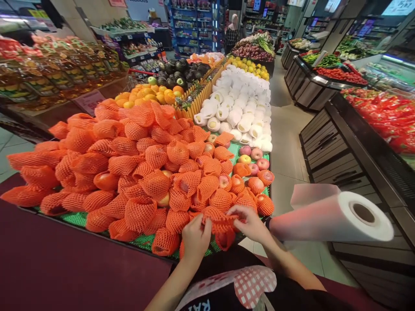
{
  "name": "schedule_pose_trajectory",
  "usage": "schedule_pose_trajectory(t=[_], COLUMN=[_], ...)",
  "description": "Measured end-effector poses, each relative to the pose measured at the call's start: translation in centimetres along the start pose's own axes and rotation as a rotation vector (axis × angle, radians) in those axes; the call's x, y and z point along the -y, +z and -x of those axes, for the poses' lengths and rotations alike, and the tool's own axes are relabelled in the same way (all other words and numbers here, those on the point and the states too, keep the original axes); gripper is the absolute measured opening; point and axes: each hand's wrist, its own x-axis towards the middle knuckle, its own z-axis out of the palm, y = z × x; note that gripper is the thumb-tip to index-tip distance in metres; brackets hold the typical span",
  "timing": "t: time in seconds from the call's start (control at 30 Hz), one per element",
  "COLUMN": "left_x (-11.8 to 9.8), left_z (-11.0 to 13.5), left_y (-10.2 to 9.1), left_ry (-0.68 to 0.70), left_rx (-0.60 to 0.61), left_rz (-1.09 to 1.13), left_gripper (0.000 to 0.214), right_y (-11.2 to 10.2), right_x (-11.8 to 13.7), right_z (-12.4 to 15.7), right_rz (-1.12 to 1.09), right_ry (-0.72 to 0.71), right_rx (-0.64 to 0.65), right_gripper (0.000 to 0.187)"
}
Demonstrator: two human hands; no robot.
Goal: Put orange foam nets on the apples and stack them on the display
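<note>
Your left hand (195, 236) and right hand (249, 222) both pinch one orange foam net (221, 224); its contents are hidden. The bag roll (337, 217) blocks the floor behind it.

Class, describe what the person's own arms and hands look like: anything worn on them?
The left hand and right hand are bare: no gloves, rings or watch show. Both forearms are sleeveless as far as seen. Below them: a dark top with white lettering and a red-checked cloth.
</note>
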Motion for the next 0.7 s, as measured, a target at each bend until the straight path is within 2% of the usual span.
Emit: schedule_pose_trajectory(t=[0.07, 0.1, 0.13, 0.2, 0.23, 0.27, 0.3, 0.37, 0.47, 0.53, 0.57, 0.63, 0.67, 0.7], left_x=[0.5, 0.5, 0.5, 0.1, -0.2, -0.4, -0.7, -1.2, -1.9, -1.8, -1.3, 0.8, 2.4, 4.3], left_z=[-0.4, -0.6, -0.7, -0.8, -0.8, -0.8, -0.7, -0.5, 0.2, 0.4, 0.2, -0.9, -1.9, -3.1], left_y=[-0.2, -0.3, -0.3, -0.2, -0.2, -0.2, -0.1, -0.1, 0.2, 0.1, -0.1, -1.0, -1.7, -2.4], left_ry=[-0.058, -0.071, -0.079, -0.07, -0.065, -0.052, -0.027, 0.06, 0.273, 0.406, 0.454, 0.457, 0.393, 0.287], left_rx=[-0.044, -0.051, -0.054, -0.055, -0.057, -0.061, -0.062, -0.046, 0.038, 0.148, 0.205, 0.257, 0.23, 0.153], left_rz=[-0.048, -0.065, -0.075, -0.056, -0.041, -0.02, 0.007, 0.065, 0.154, 0.216, 0.257, 0.325, 0.329, 0.294], left_gripper=[0.035, 0.035, 0.034, 0.032, 0.032, 0.032, 0.032, 0.031, 0.031, 0.032, 0.031, 0.028, 0.029, 0.028], right_y=[-0.1, 0.0, 0.2, 1.0, 1.4, 1.9, 2.4, 3.3, 4.0, 3.9, 3.7, 3.4, 3.4, 3.5], right_x=[0.7, 1.1, 1.5, 2.2, 2.3, 2.2, 2.0, 1.1, 0.1, 0.2, 0.4, 0.9, 1.1, 1.0], right_z=[0.1, 0.4, 0.6, 1.1, 1.2, 1.2, 1.1, 0.8, 0.6, 0.9, 1.2, 1.4, 1.4, 1.3], right_rz=[-0.02, 0.017, 0.06, 0.124, 0.146, 0.17, 0.191, 0.15, -0.194, -0.403, -0.463, -0.552, -0.594, -0.647], right_ry=[-0.097, -0.187, -0.305, -0.562, -0.635, -0.642, -0.584, -0.351, 0.003, 0.175, 0.239, 0.325, 0.352, 0.383], right_rx=[-0.193, -0.28, -0.308, -0.193, -0.122, -0.075, -0.051, -0.006, 0.064, 0.024, -0.009, -0.044, -0.044, -0.051], right_gripper=[0.025, 0.024, 0.025, 0.032, 0.035, 0.036, 0.033, 0.022, 0.023, 0.015, 0.013, 0.028, 0.032, 0.034])
